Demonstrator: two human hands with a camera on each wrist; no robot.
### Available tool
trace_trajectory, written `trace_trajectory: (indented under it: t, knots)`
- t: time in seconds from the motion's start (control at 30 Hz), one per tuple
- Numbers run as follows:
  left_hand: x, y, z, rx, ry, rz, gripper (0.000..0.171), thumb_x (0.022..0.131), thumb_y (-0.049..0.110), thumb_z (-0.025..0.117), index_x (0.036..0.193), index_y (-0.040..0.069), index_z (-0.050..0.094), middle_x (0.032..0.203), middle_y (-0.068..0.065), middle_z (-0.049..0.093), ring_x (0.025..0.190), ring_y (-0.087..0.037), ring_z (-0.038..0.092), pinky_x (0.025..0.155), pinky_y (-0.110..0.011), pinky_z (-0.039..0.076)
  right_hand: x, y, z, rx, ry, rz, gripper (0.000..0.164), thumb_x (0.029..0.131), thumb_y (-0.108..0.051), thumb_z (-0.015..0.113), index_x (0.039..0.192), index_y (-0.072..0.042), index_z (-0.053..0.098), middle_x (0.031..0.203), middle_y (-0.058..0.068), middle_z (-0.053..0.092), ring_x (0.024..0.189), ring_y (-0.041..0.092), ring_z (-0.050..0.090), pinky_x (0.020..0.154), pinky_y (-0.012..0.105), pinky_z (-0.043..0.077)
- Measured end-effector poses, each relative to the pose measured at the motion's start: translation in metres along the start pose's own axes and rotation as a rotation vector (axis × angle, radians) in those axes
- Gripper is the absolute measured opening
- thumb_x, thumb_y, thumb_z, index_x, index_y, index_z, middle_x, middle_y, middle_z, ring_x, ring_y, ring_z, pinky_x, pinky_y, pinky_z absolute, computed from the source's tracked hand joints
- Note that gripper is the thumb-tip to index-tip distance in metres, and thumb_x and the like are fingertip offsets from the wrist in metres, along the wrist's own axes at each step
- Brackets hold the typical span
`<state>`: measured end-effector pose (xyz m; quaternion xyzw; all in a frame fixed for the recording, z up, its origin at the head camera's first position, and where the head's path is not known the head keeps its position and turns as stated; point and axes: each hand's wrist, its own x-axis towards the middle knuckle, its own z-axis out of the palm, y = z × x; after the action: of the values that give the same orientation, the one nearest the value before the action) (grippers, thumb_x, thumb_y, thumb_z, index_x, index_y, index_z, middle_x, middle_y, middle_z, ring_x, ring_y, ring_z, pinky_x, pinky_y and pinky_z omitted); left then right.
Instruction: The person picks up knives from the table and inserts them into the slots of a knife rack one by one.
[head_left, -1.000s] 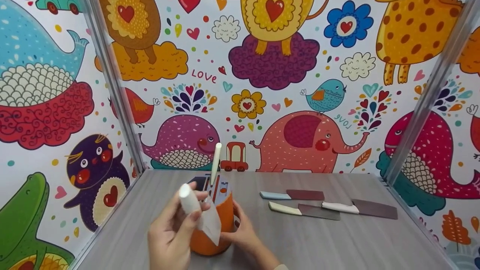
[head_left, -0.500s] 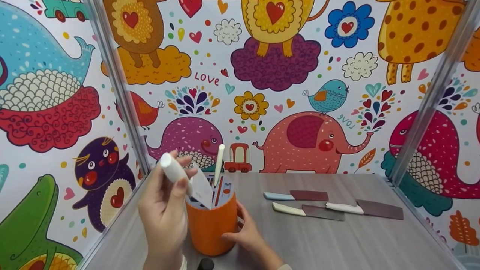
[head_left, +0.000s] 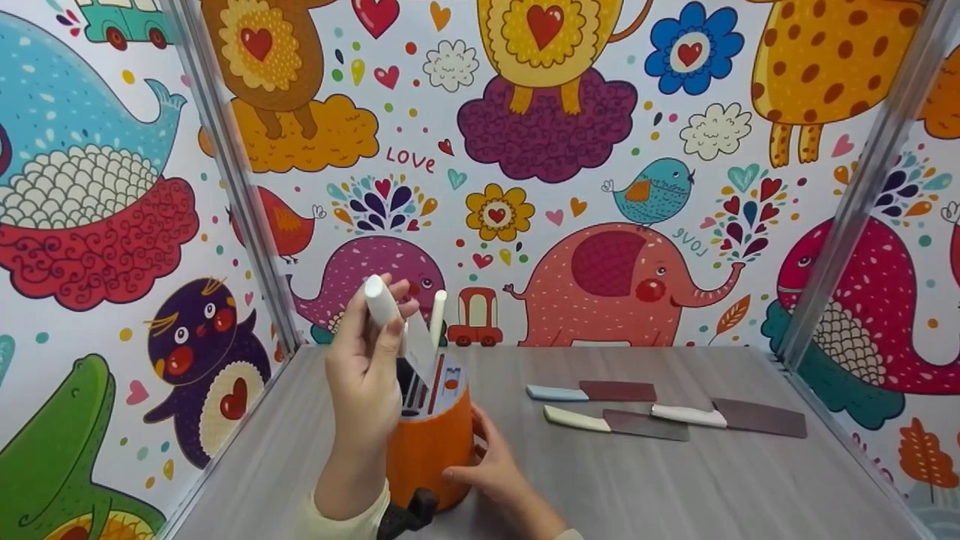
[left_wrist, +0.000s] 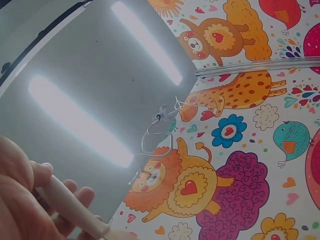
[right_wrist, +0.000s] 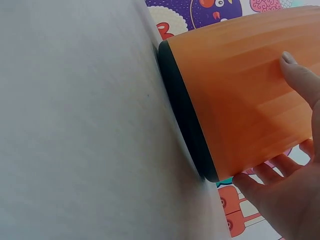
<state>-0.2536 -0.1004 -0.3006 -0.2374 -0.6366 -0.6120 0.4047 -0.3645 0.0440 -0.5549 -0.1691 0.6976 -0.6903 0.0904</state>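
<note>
My left hand (head_left: 364, 382) pinches the white handle of a knife (head_left: 383, 304) between thumb and fingers, its pale blade slanting down to the slotted top of an orange knife block (head_left: 431, 457). In the left wrist view the white knife handle (left_wrist: 70, 202) lies across the curled fingers. My right hand (head_left: 495, 469) holds the block's right side low down, thumb in front. In the right wrist view, its thumb and fingers spread around the orange wall (right_wrist: 240, 105), above a dark base. A thin cream handle (head_left: 438, 319) sticks up from the block behind the blade.
On the grey table (head_left: 637, 487), right of the block, lie a blue-handled knife (head_left: 559, 392), a cream-handled knife (head_left: 577, 418) and a white-handled cleaver (head_left: 757, 418). The last two overlap. Cartoon-printed walls (head_left: 495, 262) with metal corner posts enclose the table.
My left hand has raised the knife from in front of the block to above its top, first leftward, then back right. My right hand stays on the block.
</note>
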Motion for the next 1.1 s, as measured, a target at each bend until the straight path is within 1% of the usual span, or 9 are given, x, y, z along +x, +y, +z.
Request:
trace_trajectory:
  t: [0.13, 0.2, 0.43, 0.53, 0.63, 0.77, 0.9, 0.97, 1.1]
  knots:
    - [0.003, -0.007, 0.002, 0.013, -0.006, -0.002, 0.041, 0.100, 0.003, 0.052, 0.140, -0.001, 0.047, 0.131, -0.007, 0.064, 0.116, -0.017, 0.066, 0.107, -0.028, 0.046, 0.000, 0.000, 0.000, -0.010, 0.009, -0.002, 0.091, 0.075, -0.038, 0.086, 0.149, -0.036, 0.034, 0.154, -0.004, 0.042, 0.141, 0.025, 0.040, 0.117, 0.060, 0.030]
    - [0.005, -0.011, 0.002, 0.016, -0.007, -0.012, 0.041, 0.100, 0.004, 0.052, 0.141, 0.001, 0.048, 0.131, -0.007, 0.064, 0.117, -0.018, 0.066, 0.108, -0.028, 0.045, 0.000, 0.000, 0.000, -0.004, 0.020, 0.023, 0.090, 0.074, -0.040, 0.086, 0.148, -0.039, 0.034, 0.153, -0.006, 0.042, 0.141, 0.024, 0.039, 0.117, 0.059, 0.029]
    - [0.010, -0.024, 0.003, 0.004, -0.024, -0.095, 0.043, 0.101, 0.008, 0.052, 0.143, 0.006, 0.048, 0.132, -0.009, 0.063, 0.115, -0.016, 0.067, 0.107, -0.028, 0.046, 0.000, 0.000, 0.001, 0.004, 0.034, 0.054, 0.091, 0.073, -0.042, 0.087, 0.147, -0.040, 0.035, 0.153, -0.006, 0.042, 0.141, 0.024, 0.039, 0.118, 0.058, 0.028]
    - [0.010, -0.034, 0.005, -0.009, -0.025, -0.153, 0.044, 0.101, 0.008, 0.053, 0.145, 0.008, 0.047, 0.133, -0.009, 0.063, 0.115, -0.015, 0.067, 0.107, -0.028, 0.046, 0.000, 0.000, 0.001, -0.004, 0.035, 0.050, 0.092, 0.072, -0.043, 0.087, 0.147, -0.039, 0.035, 0.153, -0.005, 0.043, 0.141, 0.024, 0.040, 0.118, 0.059, 0.029]
    - [0.011, -0.050, 0.008, 0.001, -0.006, -0.232, 0.045, 0.101, 0.009, 0.053, 0.145, 0.012, 0.046, 0.134, -0.006, 0.063, 0.116, -0.016, 0.066, 0.107, -0.030, 0.047, -0.001, 0.001, 0.001, -0.020, 0.030, 0.038, 0.095, 0.071, -0.043, 0.088, 0.149, -0.038, 0.034, 0.154, -0.004, 0.042, 0.141, 0.026, 0.040, 0.117, 0.060, 0.029]
    - [0.009, -0.074, 0.010, 0.012, 0.017, -0.336, 0.044, 0.102, 0.012, 0.053, 0.146, 0.015, 0.047, 0.134, -0.006, 0.063, 0.117, -0.023, 0.065, 0.108, -0.036, 0.046, -0.001, 0.002, 0.000, -0.033, 0.021, 0.026, 0.097, 0.071, -0.041, 0.088, 0.150, -0.034, 0.033, 0.155, -0.001, 0.041, 0.141, 0.028, 0.040, 0.116, 0.061, 0.030]
    - [0.002, -0.093, 0.014, 0.009, 0.014, -0.417, 0.045, 0.102, 0.014, 0.053, 0.146, 0.017, 0.046, 0.135, -0.008, 0.062, 0.120, -0.026, 0.063, 0.114, -0.046, 0.040, 0.000, 0.002, 0.000, -0.036, 0.022, 0.011, 0.096, 0.072, -0.040, 0.088, 0.150, -0.034, 0.033, 0.153, -0.001, 0.042, 0.140, 0.028, 0.041, 0.116, 0.061, 0.031]
    - [-0.002, -0.102, 0.015, 0.010, 0.004, -0.445, 0.047, 0.101, 0.014, 0.054, 0.147, 0.016, 0.045, 0.136, -0.008, 0.061, 0.121, -0.026, 0.061, 0.115, -0.051, 0.038, 0.000, 0.003, 0.000, -0.028, 0.024, -0.005, 0.095, 0.073, -0.038, 0.088, 0.151, -0.033, 0.033, 0.153, 0.000, 0.043, 0.140, 0.028, 0.041, 0.116, 0.060, 0.031]
    - [-0.010, -0.119, 0.017, 0.007, 0.001, -0.501, 0.048, 0.101, 0.012, 0.054, 0.148, 0.013, 0.044, 0.135, -0.007, 0.062, 0.118, -0.024, 0.061, 0.114, -0.052, 0.038, 0.000, 0.004, 0.001, -0.014, 0.033, -0.018, 0.095, 0.072, -0.036, 0.088, 0.151, -0.032, 0.034, 0.151, 0.001, 0.045, 0.139, 0.028, 0.042, 0.116, 0.058, 0.033]
